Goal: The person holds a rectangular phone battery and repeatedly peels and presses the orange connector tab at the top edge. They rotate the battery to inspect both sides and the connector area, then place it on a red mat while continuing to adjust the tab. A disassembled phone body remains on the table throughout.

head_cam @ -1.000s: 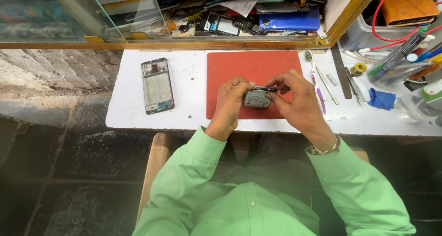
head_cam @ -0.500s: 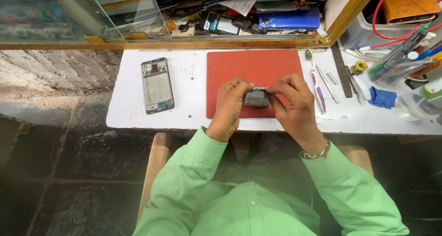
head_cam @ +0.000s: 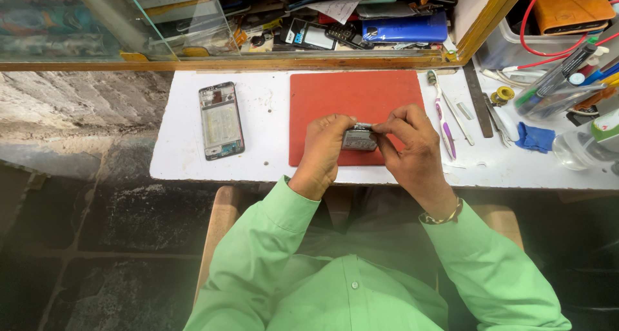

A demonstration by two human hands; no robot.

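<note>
I hold a small grey metal part (head_cam: 359,139) over the near edge of a red work mat (head_cam: 351,99). My left hand (head_cam: 324,149) grips its left end. My right hand (head_cam: 407,142) pinches its right end and top with thumb and fingertips. Most of the part is covered by my fingers. Both green sleeves reach in from below.
An opened phone frame (head_cam: 220,120) lies left on the white bench (head_cam: 264,163). A toothbrush (head_cam: 443,118), tweezers (head_cam: 496,115), a metal ruler (head_cam: 478,99) and a blue cloth (head_cam: 534,139) lie to the right. Bottles (head_cam: 590,144) stand far right. A cluttered shelf of phone parts (head_cam: 400,28) runs behind.
My right hand has shifted slightly on the part and its wrist has dropped nearer to me. The part and my left hand stay in place.
</note>
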